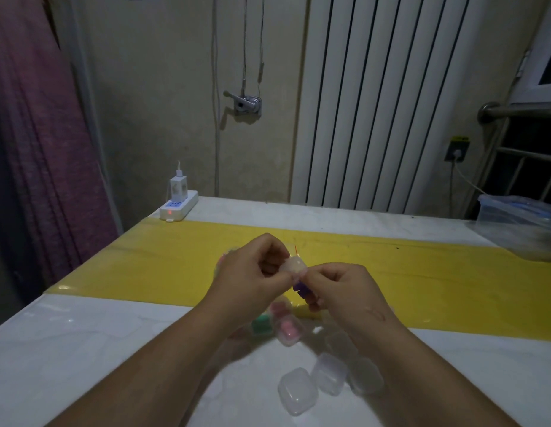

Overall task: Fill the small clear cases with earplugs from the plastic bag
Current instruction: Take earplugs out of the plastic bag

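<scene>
Both hands are raised above the yellow strip (422,272) in the middle of the table. My left hand (252,272) and my right hand (339,288) pinch one small clear case (295,265) between their fingertips. A purple earplug (300,288) shows under my right fingers. The plastic bag (225,254) with its red seal line peeks out behind my left hand, mostly hidden. Below my hands lie filled cases, one with a green earplug (262,325) and one with pink earplugs (289,332). Several empty clear cases (329,372) sit nearer to me.
A white power strip (178,206) with a charger stands at the table's far left corner. A clear plastic container (520,223) sits at the far right edge. A radiator and wall lie behind the white table (83,349); a purple curtain hangs on the left.
</scene>
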